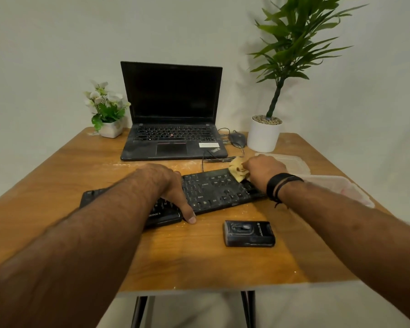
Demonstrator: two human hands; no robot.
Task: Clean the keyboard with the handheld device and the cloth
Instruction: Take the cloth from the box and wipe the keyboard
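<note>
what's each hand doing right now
Left hand: open, pressed flat on the keyboard, holding nothing.
Right hand: closed on the yellow cloth at the keyboard's far right corner.

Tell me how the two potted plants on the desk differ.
The flowering plant at the far left corner is short, with white blooms, in a small squarish white pot. The leafy plant at the far right is tall on one bare stem, without flowers, in a larger round white pot topped with pebbles. Both flank the laptop and stand upright.
</note>
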